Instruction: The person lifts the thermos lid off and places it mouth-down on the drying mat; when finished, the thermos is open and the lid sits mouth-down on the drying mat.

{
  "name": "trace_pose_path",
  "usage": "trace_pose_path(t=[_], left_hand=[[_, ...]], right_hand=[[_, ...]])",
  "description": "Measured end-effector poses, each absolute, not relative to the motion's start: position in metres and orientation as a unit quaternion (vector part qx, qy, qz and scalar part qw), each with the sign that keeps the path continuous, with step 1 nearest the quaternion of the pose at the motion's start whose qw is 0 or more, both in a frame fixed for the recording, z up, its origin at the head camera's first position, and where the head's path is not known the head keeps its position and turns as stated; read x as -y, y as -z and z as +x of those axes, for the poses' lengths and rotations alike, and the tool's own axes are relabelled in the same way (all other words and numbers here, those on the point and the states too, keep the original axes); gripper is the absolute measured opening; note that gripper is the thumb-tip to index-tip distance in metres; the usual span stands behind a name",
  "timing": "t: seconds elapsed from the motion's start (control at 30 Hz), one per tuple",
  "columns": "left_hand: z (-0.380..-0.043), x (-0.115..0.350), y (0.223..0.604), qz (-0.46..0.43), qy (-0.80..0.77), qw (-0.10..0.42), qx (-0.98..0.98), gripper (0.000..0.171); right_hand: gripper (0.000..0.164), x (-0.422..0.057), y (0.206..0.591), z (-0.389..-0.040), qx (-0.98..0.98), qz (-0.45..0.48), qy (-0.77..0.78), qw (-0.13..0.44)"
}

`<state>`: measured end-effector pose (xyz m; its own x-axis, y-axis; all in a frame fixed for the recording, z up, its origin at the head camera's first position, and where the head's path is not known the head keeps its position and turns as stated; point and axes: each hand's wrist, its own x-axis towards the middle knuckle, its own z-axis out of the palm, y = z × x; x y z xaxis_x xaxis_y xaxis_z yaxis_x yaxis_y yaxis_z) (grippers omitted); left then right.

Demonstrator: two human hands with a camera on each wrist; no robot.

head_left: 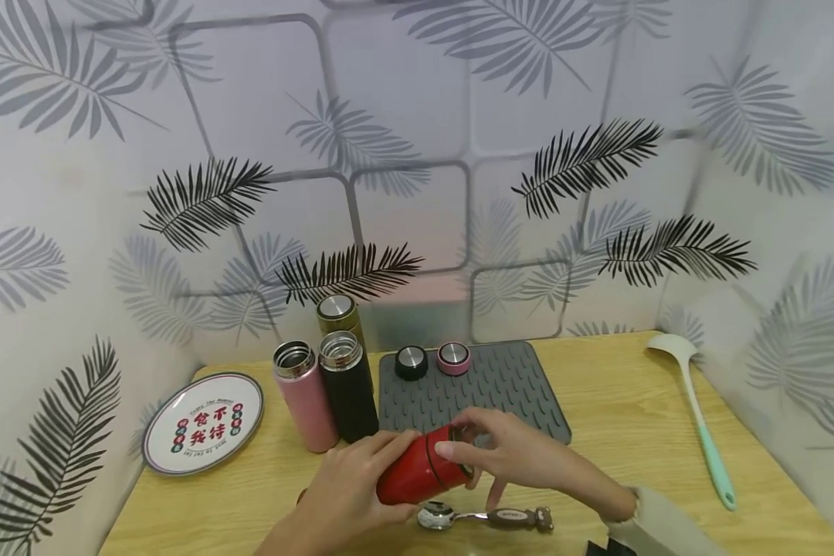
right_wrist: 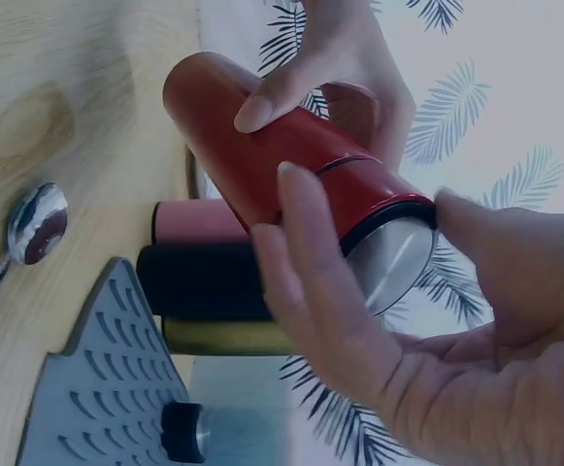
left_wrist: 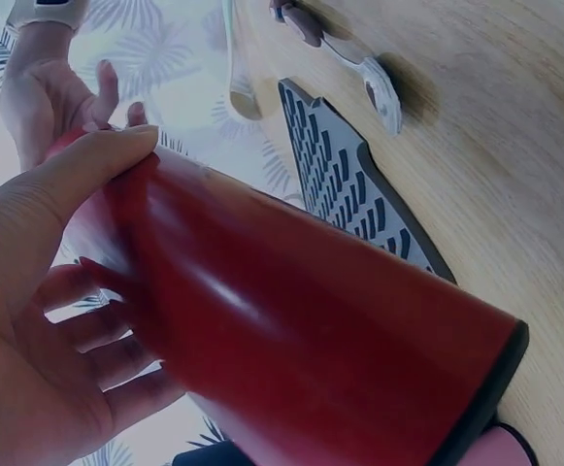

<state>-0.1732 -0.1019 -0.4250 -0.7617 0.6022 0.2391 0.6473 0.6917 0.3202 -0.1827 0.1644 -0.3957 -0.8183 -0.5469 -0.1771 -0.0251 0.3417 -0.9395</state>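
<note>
Slipping could knock spoon [head_left: 509, 518], nearest you at five o'clock, should grip loosen on smooth-looking red flask [head_left: 410, 475], held tilted over table [head_left: 611, 401] at six, lid end toward two. Overswinging base toward ten could topple pink flask [head_left: 309, 405] and black flask [head_left: 350, 398] standing there. Your left hand [head_left: 350, 488], nearer: curled round barrel, thumb near side, fingers far side. Your right hand [head_left: 517, 455], beyond: pinching lid end between thumb and fingers, steel-topped lid [right_wrist: 393, 260] toward palm. Whether lid is loose, cannot tell.
</note>
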Motion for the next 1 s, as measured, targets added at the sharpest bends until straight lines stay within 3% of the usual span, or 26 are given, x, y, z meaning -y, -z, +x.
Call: trace_pose_path(t=[0.17,0.4,0.63,0.87,1.0], left_hand=[[-0.174,0.105,0.426,-0.336,0.186,0.062,0.921,0.074],[-0.175,0.108,0.424,-0.331,0.190,0.066,0.922,0.074],[-0.179,0.111,0.426,-0.317,0.223,0.038,0.921,0.074],[-0.179,0.111,0.425,-0.316,0.224,0.072,0.919,0.072],[-0.178,0.109,0.423,-0.325,0.213,0.075,0.918,0.073]], right_hand=[[0.055,-0.166,0.400,-0.183,-0.768,-0.223,0.557,0.222],[0.057,-0.166,0.402,-0.179,-0.796,-0.274,0.517,0.156],[0.059,-0.166,0.406,-0.180,-0.812,-0.337,0.467,0.100],[0.079,-0.164,0.403,-0.180,-0.821,-0.277,0.493,0.081],[0.068,-0.163,0.401,-0.181,-0.823,-0.217,0.517,0.097]])
